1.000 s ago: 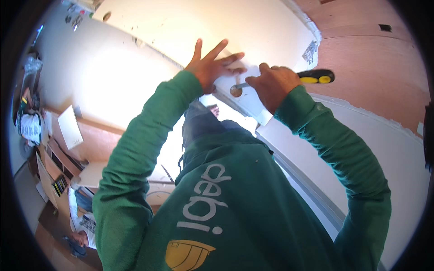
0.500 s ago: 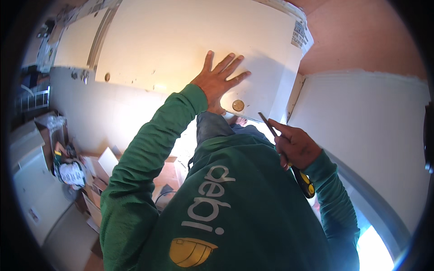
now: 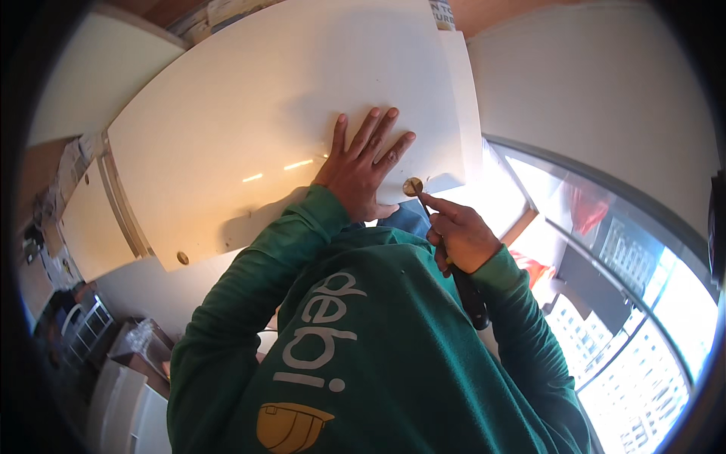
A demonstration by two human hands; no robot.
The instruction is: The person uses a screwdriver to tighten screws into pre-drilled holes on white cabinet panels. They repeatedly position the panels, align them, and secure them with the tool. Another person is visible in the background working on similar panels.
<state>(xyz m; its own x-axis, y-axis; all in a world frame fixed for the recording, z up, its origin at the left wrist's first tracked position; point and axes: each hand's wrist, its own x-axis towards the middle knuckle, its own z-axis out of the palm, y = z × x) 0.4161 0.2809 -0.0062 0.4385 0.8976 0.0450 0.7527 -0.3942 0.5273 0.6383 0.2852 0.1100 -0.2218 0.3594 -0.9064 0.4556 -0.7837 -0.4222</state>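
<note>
A large white panel (image 3: 227, 129), like a cabinet door, lies in front of me. My left hand (image 3: 361, 168) rests flat on it near its close edge, fingers spread. My right hand (image 3: 463, 236) grips a chisel (image 3: 470, 299) by its black and yellow handle, with the index finger stretched along the blade. The blade's tip is at a round hinge hole (image 3: 412, 186) near the panel's edge, right of my left hand. The tip's depth in the hole cannot be made out.
A second round hole (image 3: 183, 258) sits at the panel's near left corner. Another white panel (image 3: 94, 219) is farther left. Glass windows (image 3: 635, 303) stand at the right, beside a pale wall (image 3: 590, 98). A plastic-wrapped box (image 3: 140, 344) is at lower left.
My right hand has brought the chisel from beside the panel's edge to the round hole. My left hand stays flat on the panel. The view has turned toward the windows.
</note>
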